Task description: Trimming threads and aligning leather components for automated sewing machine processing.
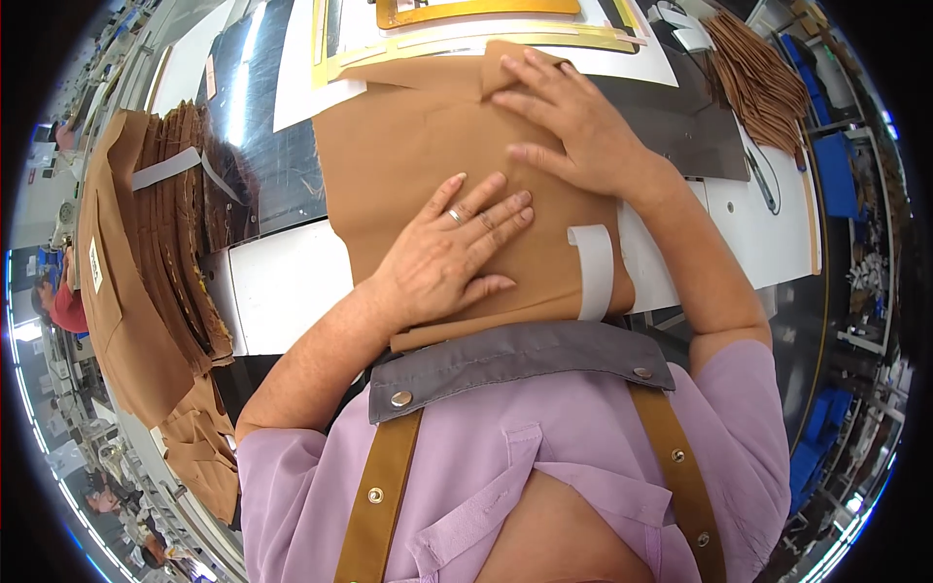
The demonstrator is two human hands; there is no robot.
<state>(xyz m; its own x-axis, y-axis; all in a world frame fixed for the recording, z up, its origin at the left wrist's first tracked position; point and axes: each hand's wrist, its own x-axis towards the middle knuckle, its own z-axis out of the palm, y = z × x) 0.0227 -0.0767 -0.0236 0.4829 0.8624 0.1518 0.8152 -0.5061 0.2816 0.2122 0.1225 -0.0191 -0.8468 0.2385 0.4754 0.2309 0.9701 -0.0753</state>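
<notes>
Both hands lie flat, fingers spread, on the brown cloth (408,155): left hand (447,257) near its lower edge, right hand (573,131) by the top edge; bare tabletop (282,291) lies left.

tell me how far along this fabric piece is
Done: the tan fabric piece lies flat on the work table, its top edge at the yellow template. In hand: left hand and right hand press it flat, open-palmed. Left: fabric stacks wait at the side.

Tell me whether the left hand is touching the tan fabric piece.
Touching. The head view shows the left hand lying palm down, fingers spread flat on the tan fabric piece, no gap visible.
</notes>
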